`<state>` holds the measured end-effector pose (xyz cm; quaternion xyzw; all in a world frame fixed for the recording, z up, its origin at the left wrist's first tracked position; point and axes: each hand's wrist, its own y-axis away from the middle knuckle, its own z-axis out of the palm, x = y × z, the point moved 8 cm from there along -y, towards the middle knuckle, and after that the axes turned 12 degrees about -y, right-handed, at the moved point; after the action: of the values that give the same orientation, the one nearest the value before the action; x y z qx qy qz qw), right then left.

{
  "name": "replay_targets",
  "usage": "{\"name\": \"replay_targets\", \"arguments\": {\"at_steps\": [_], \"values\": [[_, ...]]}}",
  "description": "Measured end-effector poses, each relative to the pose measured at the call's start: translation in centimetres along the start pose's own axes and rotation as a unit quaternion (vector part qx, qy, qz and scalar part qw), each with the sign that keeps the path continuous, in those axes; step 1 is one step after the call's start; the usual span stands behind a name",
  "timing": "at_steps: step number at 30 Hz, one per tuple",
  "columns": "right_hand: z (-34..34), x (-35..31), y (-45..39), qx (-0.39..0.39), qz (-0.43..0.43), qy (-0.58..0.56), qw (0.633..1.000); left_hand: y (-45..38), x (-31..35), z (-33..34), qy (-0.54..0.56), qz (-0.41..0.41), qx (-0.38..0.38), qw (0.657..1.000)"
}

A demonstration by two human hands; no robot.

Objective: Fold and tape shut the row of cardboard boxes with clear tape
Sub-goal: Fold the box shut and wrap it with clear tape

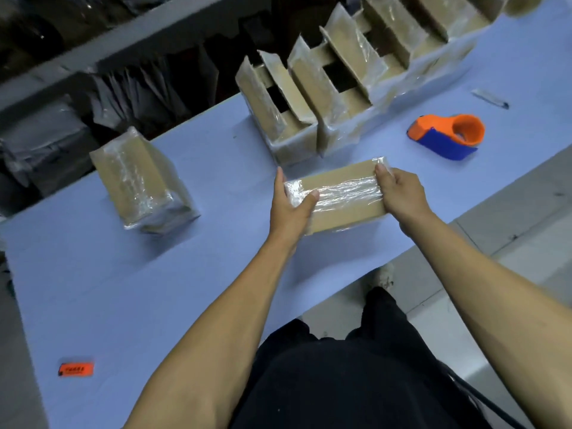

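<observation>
A closed cardboard box [340, 193] lies on the blue table [123, 274], with a strip of clear tape running along its top seam. My left hand [289, 205] grips its left end, thumb pressed on the tape. My right hand [399, 193] grips its right end, thumb on the top edge. Behind it a row of open cardboard boxes [325, 88] with flaps standing up runs toward the far right. A taped box [140, 184] stands apart at the left. The orange and blue tape dispenser [447, 136] rests on the table to the right, untouched.
A pen [490, 99] lies beyond the dispenser. An orange label [75, 369] sits near the table's front left. Grey plastic bags [46, 144] pile up behind the table's far edge. The table's near edge runs diagonally past my legs.
</observation>
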<state>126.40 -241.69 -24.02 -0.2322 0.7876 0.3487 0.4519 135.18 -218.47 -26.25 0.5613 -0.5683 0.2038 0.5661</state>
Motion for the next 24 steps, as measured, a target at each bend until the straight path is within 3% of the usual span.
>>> {"name": "replay_targets", "arguments": {"at_steps": [7, 10, 17, 22, 24], "values": [[-6.4, 1.5, -7.1, -0.034, 0.018, -0.024, 0.999, -2.3, 3.4, 7.7, 0.004, -0.008, 0.030, 0.999], [-8.8, 1.2, -10.3, -0.074, 0.002, -0.018, 0.997, -2.5, 4.3, 11.2, 0.010, -0.032, 0.076, 0.997], [-11.2, -0.5, -13.7, -0.142, -0.079, 0.092, 0.982, -1.8, 4.8, 15.0, -0.011, -0.098, 0.141, 0.985], [-14.1, -0.9, -16.4, -0.070, -0.130, 0.152, 0.977, -1.9, 5.5, 14.9, -0.017, -0.117, 0.140, 0.983], [-14.3, 0.5, -17.6, -0.085, -0.103, 0.228, 0.964, -1.9, 5.4, 14.9, -0.001, -0.127, 0.137, 0.982]]}}
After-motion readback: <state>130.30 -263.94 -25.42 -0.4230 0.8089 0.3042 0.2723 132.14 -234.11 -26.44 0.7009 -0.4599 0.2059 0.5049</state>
